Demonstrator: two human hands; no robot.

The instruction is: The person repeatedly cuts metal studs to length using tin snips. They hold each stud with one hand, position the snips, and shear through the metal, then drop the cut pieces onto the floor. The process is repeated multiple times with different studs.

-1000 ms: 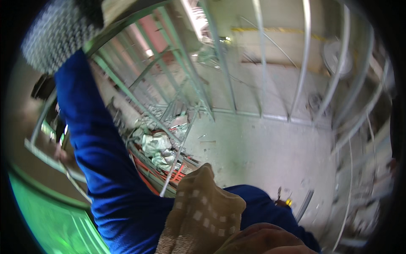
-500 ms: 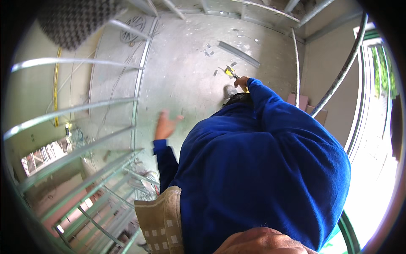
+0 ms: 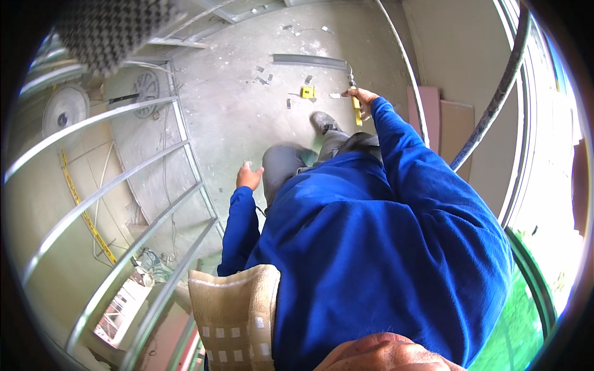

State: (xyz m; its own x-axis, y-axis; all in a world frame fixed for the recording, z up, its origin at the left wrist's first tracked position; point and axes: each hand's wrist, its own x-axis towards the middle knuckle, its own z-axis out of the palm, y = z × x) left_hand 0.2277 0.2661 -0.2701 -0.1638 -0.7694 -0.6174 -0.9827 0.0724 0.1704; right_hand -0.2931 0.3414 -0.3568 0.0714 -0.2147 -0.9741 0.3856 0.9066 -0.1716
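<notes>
My right hand is wrapped round the yellow handles of a pair of metal snips, whose jaws point away from me. Just beyond their tip lies a grey metal channel on the concrete floor; I cannot tell whether the two touch. A yellow tape measure rests on the floor left of the snips, with several small grey metal offcuts around it. My left hand hangs by my left leg with thumb and fingers apart, and I see nothing held in it.
A metal stud frame stands along my left, with a yellow level behind it. Bare metal rods cross close on the right, near pinkish boards against the wall. A bright window opening is beyond.
My view has turned, bringing my legs and one shoe into sight. The snips now show plainly in my right hand, near the channel's end. My left hand, blurred before, is nearer my leg.
</notes>
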